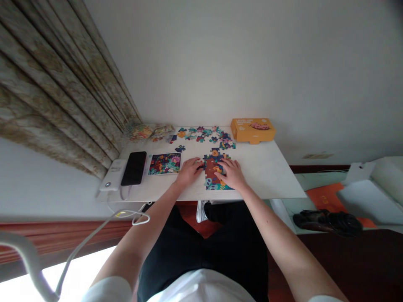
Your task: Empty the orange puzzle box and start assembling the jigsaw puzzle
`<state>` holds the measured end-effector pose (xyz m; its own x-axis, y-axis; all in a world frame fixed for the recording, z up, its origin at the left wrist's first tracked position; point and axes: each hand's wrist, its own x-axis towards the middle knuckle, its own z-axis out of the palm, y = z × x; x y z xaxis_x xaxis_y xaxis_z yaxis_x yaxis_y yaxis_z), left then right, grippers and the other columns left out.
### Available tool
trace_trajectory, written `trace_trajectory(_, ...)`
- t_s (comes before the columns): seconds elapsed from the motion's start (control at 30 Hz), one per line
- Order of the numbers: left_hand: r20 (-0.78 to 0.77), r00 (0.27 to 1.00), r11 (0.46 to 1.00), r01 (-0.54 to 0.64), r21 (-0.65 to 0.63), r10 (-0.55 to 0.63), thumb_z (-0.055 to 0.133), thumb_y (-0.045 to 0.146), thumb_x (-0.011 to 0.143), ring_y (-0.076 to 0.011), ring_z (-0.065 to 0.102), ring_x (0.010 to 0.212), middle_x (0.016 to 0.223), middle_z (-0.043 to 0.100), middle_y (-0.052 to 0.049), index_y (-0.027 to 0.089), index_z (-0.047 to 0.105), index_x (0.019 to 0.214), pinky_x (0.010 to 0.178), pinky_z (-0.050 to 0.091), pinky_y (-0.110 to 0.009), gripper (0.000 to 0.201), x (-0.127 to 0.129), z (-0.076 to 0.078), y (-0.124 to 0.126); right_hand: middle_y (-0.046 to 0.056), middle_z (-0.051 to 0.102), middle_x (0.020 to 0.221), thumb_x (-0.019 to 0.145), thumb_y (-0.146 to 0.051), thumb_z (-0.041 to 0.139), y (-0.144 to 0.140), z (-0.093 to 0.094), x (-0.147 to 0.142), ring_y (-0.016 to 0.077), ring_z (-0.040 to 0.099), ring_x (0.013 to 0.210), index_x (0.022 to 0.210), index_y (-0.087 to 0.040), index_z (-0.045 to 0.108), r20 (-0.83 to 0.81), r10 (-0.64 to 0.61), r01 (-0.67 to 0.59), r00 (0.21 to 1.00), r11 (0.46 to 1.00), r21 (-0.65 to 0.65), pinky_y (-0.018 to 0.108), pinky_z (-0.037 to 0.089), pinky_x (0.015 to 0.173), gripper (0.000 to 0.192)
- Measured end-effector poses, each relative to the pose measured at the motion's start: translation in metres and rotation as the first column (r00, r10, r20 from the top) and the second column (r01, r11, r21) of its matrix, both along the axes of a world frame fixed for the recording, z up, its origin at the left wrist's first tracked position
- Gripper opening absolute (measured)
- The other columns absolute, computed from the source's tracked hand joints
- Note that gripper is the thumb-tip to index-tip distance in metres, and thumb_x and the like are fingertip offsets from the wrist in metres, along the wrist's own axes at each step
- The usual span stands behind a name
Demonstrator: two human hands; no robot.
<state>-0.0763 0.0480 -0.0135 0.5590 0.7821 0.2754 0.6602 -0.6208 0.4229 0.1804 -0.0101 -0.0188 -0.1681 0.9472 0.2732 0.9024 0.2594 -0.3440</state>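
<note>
Both hands rest flat, fingers released, on the part-built jigsaw [215,172]: left hand [189,171], right hand [232,174]. Loose pieces [204,135] lie beyond on the tabletop [267,172]; fetching one likely comes next.

You are wearing a white short-sleeved top, and its sleeves [108,290] are ending above the elbows, so both of your forearms are showing bare all the way down. The white hem [201,287] of the top is showing as a pale curve at the bottom of the view. Below it you are wearing black trousers [208,247], plain and dark, with no pattern showing. A white shoe [199,211] is peeking out beyond the dark trouser leg. Your left hand [189,172] and right hand [232,173] are bare, and you are wearing no gloves on them.
</note>
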Motion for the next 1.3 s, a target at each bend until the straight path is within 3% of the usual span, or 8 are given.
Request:
trace_trajectory(0.1, -0.094, 0.993, 0.998, 0.069, 0.008, -0.068, 0.052, 0.028, 0.105, -0.0265, 0.051, 0.145, 0.153, 0.059, -0.009, 0.025, 0.066, 0.139, 0.124, 0.037, -0.051, 0.037, -0.001, 0.002, -0.012, 0.014, 0.06, 0.15, 0.101, -0.059, 0.052, 0.0, 0.0, 0.0, 0.0356, 0.051, 0.141, 0.138, -0.026, 0.065, 0.001, 0.001, -0.001, 1.0, 1.0, -0.01, 0.064, 0.032, 0.119, 0.052)
trace_trajectory(0.23, -0.182, 0.983, 1.0, 0.024, 0.013, -0.021, 0.047, 0.03, 0.106, -0.0262, 0.049, 0.147, 0.156, 0.057, -0.007, 0.027, 0.062, 0.145, 0.127, 0.03, -0.054, 0.041, 0.0, 0.005, -0.021, 0.014, 0.059, 0.151, 0.102, -0.059, 0.05, 0.0, 0.0, -0.001, 0.0355, 0.05, 0.142, 0.138, -0.026, 0.065, 0.013, -0.002, 0.003, 1.0, 1.0, -0.016, 0.064, 0.032, 0.119, 0.052)
trace_trajectory(0.63, -0.195, 0.981, 0.999, 0.015, 0.041, -0.006, 0.046, 0.031, 0.107, -0.0274, 0.047, 0.149, 0.157, 0.056, -0.007, 0.027, 0.056, 0.15, 0.128, 0.029, -0.056, 0.045, 0.003, 0.005, -0.022, 0.013, 0.058, 0.152, 0.102, -0.058, 0.051, 0.001, 0.001, -0.002, 0.0347, 0.049, 0.144, 0.139, -0.025, 0.064, 0.028, -0.004, 0.005, 1.0, 0.999, -0.043, 0.065, 0.032, 0.12, 0.051)
trace_trajectory(0.8, -0.098, 0.992, 0.994, -0.066, 0.091, 0.075, 0.051, 0.023, 0.102, -0.0257, 0.056, 0.14, 0.149, 0.062, -0.012, 0.021, 0.06, 0.144, 0.126, 0.037, -0.049, 0.044, -0.001, 0.001, -0.023, 0.013, 0.058, 0.153, 0.101, -0.058, 0.052, 0.001, 0.002, -0.006, 0.0348, 0.049, 0.144, 0.14, -0.025, 0.063, 0.032, 0.008, -0.006, 0.999, 0.998, -0.066, 0.067, 0.031, 0.12, 0.051)
trace_trajectory(1.0, -0.041, 0.998, 0.997, -0.043, 0.07, 0.046, 0.049, 0.018, 0.102, -0.0255, 0.063, 0.129, 0.136, 0.069, -0.012, 0.021, 0.071, 0.13, 0.116, 0.05, -0.044, 0.036, -0.002, -0.006, -0.017, 0.014, 0.057, 0.153, 0.102, -0.058, 0.049, -0.001, 0.0, -0.011, 0.0357, 0.048, 0.145, 0.14, -0.025, 0.063, 0.042, 0.006, -0.004, 0.999, 0.999, -0.036, 0.066, 0.032, 0.119, 0.052)
trace_trajectory(1.3, -0.104, 0.994, 0.998, -0.032, 0.061, 0.038, 0.054, 0.014, 0.097, -0.028, 0.062, 0.126, 0.132, 0.068, -0.011, 0.026, 0.074, 0.128, 0.112, 0.05, -0.047, 0.039, 0.001, 0.005, -0.018, 0.014, 0.059, 0.151, 0.103, -0.058, 0.048, -0.002, 0.001, -0.011, 0.0347, 0.049, 0.143, 0.139, -0.026, 0.064, 0.037, 0.007, -0.007, 0.999, 1.0, -0.007, 0.064, 0.032, 0.118, 0.05)
